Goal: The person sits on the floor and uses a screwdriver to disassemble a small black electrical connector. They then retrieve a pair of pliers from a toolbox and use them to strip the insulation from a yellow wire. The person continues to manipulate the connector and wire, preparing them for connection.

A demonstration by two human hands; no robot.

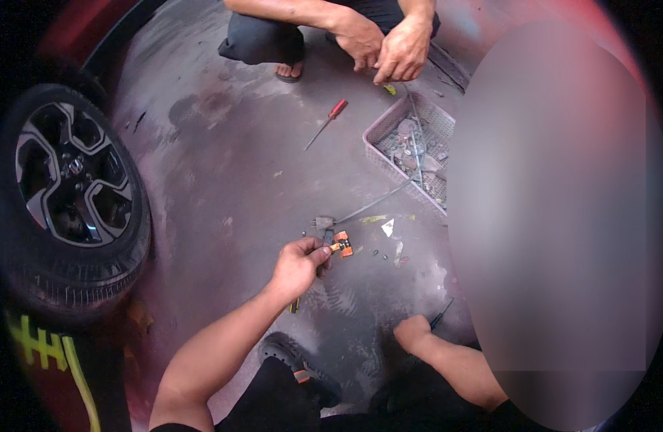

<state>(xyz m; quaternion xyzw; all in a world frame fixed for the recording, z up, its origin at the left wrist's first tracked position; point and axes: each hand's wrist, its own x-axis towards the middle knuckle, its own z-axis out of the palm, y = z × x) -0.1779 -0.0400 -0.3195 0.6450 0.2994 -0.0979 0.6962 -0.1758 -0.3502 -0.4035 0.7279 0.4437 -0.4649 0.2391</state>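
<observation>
My left hand (300,265) is closed, pinching a small orange and black part (343,243) between thumb and fingers above the floor. Just beyond that part lies a grey plug (323,222) on a cable. Lower right, my right hand (413,334) makes a fist around a thin tool with a dark handle (436,321), which looks like a screwdriver; its shaft points away from me. Small dark bits (376,253) and a white triangular scrap (388,227) lie on the floor between the hands. A yellow and black handle (295,304) shows beneath my left wrist.
A wheel with its tyre (86,252) stands at the left. A red-handled screwdriver (338,109) lies farther off. At the right, a plastic basket (393,164) holds metal odds and ends. Another person's hands (403,50) hang at the far side. The right edge is blurred.
</observation>
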